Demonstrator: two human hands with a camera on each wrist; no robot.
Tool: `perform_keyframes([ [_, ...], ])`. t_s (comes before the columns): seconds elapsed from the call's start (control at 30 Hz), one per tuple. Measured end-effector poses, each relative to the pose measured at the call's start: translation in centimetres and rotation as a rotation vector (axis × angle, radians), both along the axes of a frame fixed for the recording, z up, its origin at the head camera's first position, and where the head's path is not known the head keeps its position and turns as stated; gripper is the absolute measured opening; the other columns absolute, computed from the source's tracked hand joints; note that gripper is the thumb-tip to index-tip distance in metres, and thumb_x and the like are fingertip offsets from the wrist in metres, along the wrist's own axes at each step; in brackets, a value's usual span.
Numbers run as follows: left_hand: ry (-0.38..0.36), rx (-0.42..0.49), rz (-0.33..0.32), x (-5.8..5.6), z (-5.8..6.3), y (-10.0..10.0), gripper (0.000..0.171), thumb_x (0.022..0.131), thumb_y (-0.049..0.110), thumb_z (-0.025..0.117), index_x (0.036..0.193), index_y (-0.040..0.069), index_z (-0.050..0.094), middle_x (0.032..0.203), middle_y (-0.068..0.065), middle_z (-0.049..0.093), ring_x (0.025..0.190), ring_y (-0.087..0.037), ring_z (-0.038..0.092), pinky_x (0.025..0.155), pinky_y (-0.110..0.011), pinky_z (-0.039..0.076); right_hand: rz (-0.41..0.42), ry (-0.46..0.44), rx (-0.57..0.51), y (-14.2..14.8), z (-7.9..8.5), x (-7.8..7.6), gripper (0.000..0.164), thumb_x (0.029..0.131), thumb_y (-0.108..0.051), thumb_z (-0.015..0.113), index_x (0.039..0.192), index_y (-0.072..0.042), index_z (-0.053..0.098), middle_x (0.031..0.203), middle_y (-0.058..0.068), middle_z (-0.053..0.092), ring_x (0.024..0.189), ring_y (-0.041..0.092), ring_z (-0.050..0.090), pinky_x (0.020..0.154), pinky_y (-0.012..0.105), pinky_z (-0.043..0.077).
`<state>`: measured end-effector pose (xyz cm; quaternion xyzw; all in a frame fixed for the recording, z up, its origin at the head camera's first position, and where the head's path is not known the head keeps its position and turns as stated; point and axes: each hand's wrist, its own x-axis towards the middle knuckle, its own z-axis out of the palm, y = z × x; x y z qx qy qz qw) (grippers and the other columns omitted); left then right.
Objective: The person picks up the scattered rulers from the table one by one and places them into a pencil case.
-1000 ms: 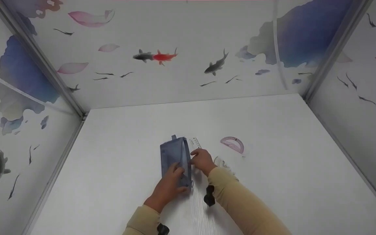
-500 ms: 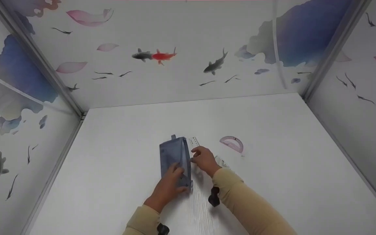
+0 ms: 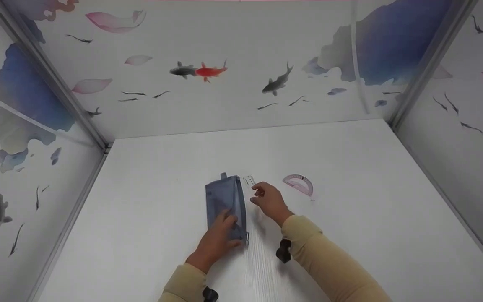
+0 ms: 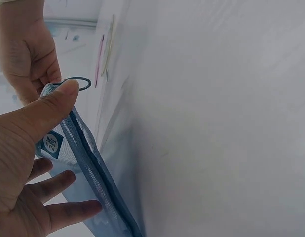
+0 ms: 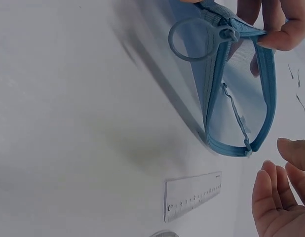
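A blue mesh zip pouch lies slantwise on the white table, its zip side toward the right. My left hand grips its near end, thumb by the zip ring and fingers spread over the other face. In the right wrist view the zip mouth gapes, with a narrow strap inside. My right hand is just right of the pouch, apart from it, its fingers loosely bent and holding nothing. Just beyond its fingertips lies a clear ruler, also visible as a marked ruler in the right wrist view.
A pink protractor lies on the table to the right of my right hand. Part of a clear curved piece shows at the bottom of the right wrist view. Printed walls with fish and petals enclose the table on three sides.
My right hand has drawn away from the pouch's zip edge, toward the right and slightly up. It now covers the clear piece seen beside it earlier. My left hand and the pouch stay put.
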<state>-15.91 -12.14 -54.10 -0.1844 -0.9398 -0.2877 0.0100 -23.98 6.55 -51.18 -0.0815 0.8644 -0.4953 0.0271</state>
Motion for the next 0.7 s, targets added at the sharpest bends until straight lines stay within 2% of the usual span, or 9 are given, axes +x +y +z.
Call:
perform_keyframes([
  [0.33,-0.012,0.004,0.007,0.2,0.1,0.1,0.053,0.075,0.022,0.084,0.117,0.009,0.053,0.143,-0.027,0.040,0.122,-0.044,0.050,0.091,-0.051,0.051,-0.042,0.016,0.022,1.5,0.4,0.0,0.031,0.087,-0.002,0.068,0.117,-0.001,0.061,0.096,0.009,0.059,0.088,0.021,0.055,0.080,0.038,0.048],
  [0.57,-0.018,0.001,0.022,0.2,-0.1,0.2,0.053,0.074,0.022,0.084,0.116,0.012,0.053,0.143,-0.026,0.040,0.121,-0.043,0.052,0.090,-0.051,0.051,-0.056,0.039,0.025,2.4,0.3,0.0,0.033,0.087,-0.002,0.068,0.119,-0.001,0.060,0.104,0.017,0.061,0.094,0.024,0.057,0.085,0.041,0.048],
  [0.7,-0.060,0.007,0.038,0.2,-0.1,0.3,0.055,0.075,0.021,0.083,0.120,0.012,0.053,0.146,-0.024,0.038,0.123,-0.042,0.050,0.091,-0.051,0.050,-0.046,0.069,0.031,2.8,0.3,0.1,0.034,0.087,-0.002,0.068,0.120,0.000,0.059,0.106,0.019,0.061,0.095,0.026,0.058,0.087,0.042,0.048],
])
